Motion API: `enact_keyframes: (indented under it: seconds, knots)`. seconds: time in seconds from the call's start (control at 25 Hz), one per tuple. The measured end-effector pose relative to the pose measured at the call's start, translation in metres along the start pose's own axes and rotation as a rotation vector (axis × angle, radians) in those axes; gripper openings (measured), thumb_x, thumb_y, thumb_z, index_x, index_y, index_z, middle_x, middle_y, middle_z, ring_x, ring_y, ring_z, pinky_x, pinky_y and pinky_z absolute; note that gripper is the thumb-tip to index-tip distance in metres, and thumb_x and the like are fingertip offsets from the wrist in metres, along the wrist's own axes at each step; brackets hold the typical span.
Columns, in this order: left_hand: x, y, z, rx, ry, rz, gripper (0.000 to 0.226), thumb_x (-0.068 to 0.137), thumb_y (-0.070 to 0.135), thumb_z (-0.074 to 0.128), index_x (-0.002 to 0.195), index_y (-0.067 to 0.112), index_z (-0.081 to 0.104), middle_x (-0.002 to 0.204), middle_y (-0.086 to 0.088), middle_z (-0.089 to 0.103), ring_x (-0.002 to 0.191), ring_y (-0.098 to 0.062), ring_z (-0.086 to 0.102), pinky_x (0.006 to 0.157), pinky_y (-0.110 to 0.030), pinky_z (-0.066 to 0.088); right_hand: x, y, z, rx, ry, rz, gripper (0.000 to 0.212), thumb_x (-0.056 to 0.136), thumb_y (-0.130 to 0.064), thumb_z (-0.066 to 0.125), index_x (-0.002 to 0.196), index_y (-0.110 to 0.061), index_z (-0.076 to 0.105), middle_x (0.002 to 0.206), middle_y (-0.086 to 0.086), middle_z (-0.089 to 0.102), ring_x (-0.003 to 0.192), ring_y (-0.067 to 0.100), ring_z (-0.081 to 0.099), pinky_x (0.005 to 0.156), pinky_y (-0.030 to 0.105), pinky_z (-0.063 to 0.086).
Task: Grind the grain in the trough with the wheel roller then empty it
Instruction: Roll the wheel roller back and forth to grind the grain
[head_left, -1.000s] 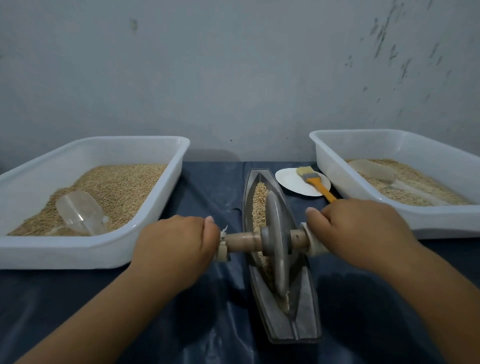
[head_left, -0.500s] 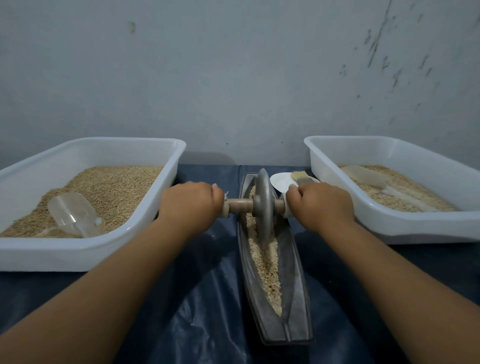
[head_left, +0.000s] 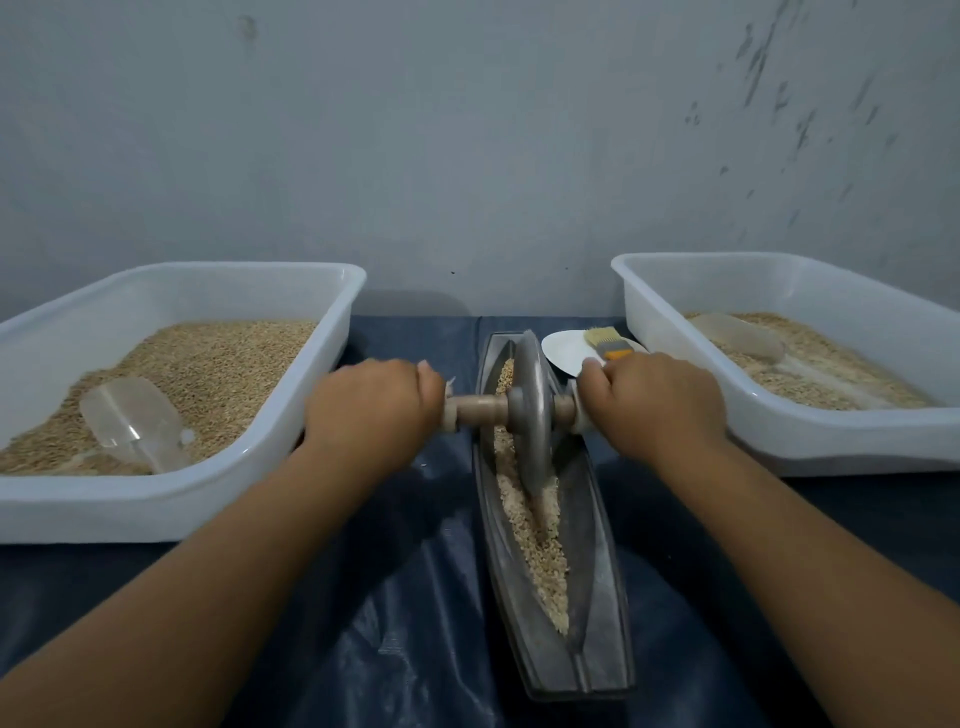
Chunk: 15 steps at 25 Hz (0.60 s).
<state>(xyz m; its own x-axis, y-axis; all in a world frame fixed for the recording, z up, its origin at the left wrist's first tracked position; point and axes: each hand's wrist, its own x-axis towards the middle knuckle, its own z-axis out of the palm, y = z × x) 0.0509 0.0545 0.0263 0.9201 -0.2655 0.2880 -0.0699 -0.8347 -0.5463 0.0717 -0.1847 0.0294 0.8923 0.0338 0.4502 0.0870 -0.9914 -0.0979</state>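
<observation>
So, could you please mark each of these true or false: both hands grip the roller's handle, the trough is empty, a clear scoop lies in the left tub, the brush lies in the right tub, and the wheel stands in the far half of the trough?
1. Both hands grip the handle. True: the left hand and the right hand curl round the ends of the wheel roller.
2. The trough is empty. False: the trough holds grain.
3. A clear scoop lies in the left tub. True: the scoop rests on the grain in the left tub.
4. The brush lies in the right tub. False: the brush lies on a white plate beside the right tub.
5. The wheel stands in the far half. True.
</observation>
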Motion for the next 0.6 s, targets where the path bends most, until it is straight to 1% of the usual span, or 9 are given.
enact_keyframes:
  seconds: [0.08, 0.16, 0.24, 0.36, 0.4, 0.48, 0.52, 0.56, 0.6]
  knots:
    - [0.026, -0.003, 0.0, -0.012, 0.011, -0.013, 0.047, 0.09, 0.019, 0.054, 0.133, 0.007, 0.037, 0.105, -0.008, 0.059, 0.086, -0.027, 0.06, 0.062, -0.036, 0.043, 0.016, 0.001, 0.013, 0.057, 0.034, 0.022, 0.048, 0.098, -0.039, 0.026, 0.063, -0.02, 0.052, 0.074, 0.007, 0.06, 0.071, 0.028, 0.055, 0.066, 0.035, 0.049]
    - [0.034, -0.005, -0.003, -0.035, -0.005, 0.006, 0.048, 0.089, 0.019, 0.057, 0.132, 0.008, 0.039, 0.106, -0.009, 0.059, 0.088, -0.027, 0.06, 0.065, -0.037, 0.047, 0.02, 0.003, 0.018, 0.087, 0.027, 0.028, 0.049, 0.098, -0.039, 0.025, 0.061, -0.021, 0.053, 0.075, 0.008, 0.063, 0.07, 0.028, 0.056, 0.069, 0.037, 0.051]
    - [0.023, -0.004, -0.007, -0.03, -0.002, 0.041, 0.051, 0.089, 0.021, 0.057, 0.134, 0.007, 0.036, 0.107, -0.009, 0.059, 0.088, -0.027, 0.06, 0.065, -0.037, 0.046, 0.011, 0.004, 0.015, 0.093, -0.001, 0.011, 0.049, 0.099, -0.04, 0.024, 0.062, -0.023, 0.052, 0.075, 0.006, 0.061, 0.067, 0.025, 0.055, 0.065, 0.034, 0.047]
    - [-0.017, -0.001, -0.017, -0.078, -0.001, 0.088, 0.053, 0.091, 0.023, 0.053, 0.135, 0.006, 0.03, 0.105, -0.008, 0.057, 0.084, -0.028, 0.058, 0.059, -0.035, 0.04, -0.02, 0.008, -0.003, 0.087, -0.071, -0.026, 0.052, 0.097, -0.045, 0.025, 0.057, -0.025, 0.05, 0.062, -0.001, 0.055, 0.058, 0.015, 0.05, 0.055, 0.028, 0.035]
    - [-0.036, 0.001, -0.016, -0.11, 0.041, 0.113, 0.05, 0.089, 0.022, 0.056, 0.131, 0.004, 0.035, 0.099, -0.009, 0.058, 0.077, -0.029, 0.058, 0.055, -0.034, 0.038, -0.033, 0.008, -0.013, 0.073, -0.086, -0.054, 0.054, 0.095, -0.048, 0.024, 0.055, -0.025, 0.051, 0.056, -0.003, 0.053, 0.054, 0.013, 0.049, 0.052, 0.027, 0.033]
    - [-0.068, -0.001, -0.021, -0.21, 0.168, 0.183, 0.033, 0.074, 0.012, 0.069, 0.101, 0.0, 0.054, 0.07, -0.011, 0.056, 0.05, -0.029, 0.051, 0.043, -0.029, 0.036, -0.053, 0.008, -0.037, 0.03, -0.121, -0.109, 0.058, 0.089, -0.056, 0.02, 0.05, -0.025, 0.048, 0.045, -0.003, 0.048, 0.044, 0.009, 0.046, 0.045, 0.025, 0.027]
    - [-0.077, -0.003, -0.021, -0.274, 0.257, 0.202, 0.024, 0.067, 0.007, 0.071, 0.084, 0.001, 0.056, 0.058, -0.011, 0.051, 0.039, -0.027, 0.044, 0.039, -0.025, 0.033, -0.056, 0.008, -0.045, 0.011, -0.132, -0.122, 0.058, 0.087, -0.058, 0.019, 0.048, -0.024, 0.046, 0.042, -0.003, 0.045, 0.04, 0.007, 0.043, 0.044, 0.025, 0.025]
    - [-0.08, -0.005, -0.02, -0.306, 0.307, 0.204, 0.02, 0.063, 0.005, 0.071, 0.075, 0.002, 0.054, 0.052, -0.01, 0.047, 0.034, -0.025, 0.039, 0.037, -0.022, 0.03, -0.057, 0.007, -0.048, -0.002, -0.134, -0.124, 0.058, 0.087, -0.058, 0.019, 0.047, -0.024, 0.045, 0.042, -0.003, 0.044, 0.04, 0.008, 0.042, 0.044, 0.025, 0.025]
    - [-0.08, -0.005, -0.019, -0.309, 0.3, 0.202, 0.021, 0.062, 0.005, 0.071, 0.073, 0.003, 0.053, 0.05, -0.009, 0.046, 0.033, -0.024, 0.038, 0.036, -0.022, 0.03, -0.055, 0.007, -0.047, -0.007, -0.132, -0.115, 0.058, 0.088, -0.057, 0.021, 0.047, -0.023, 0.045, 0.043, -0.002, 0.045, 0.042, 0.009, 0.044, 0.044, 0.026, 0.025]
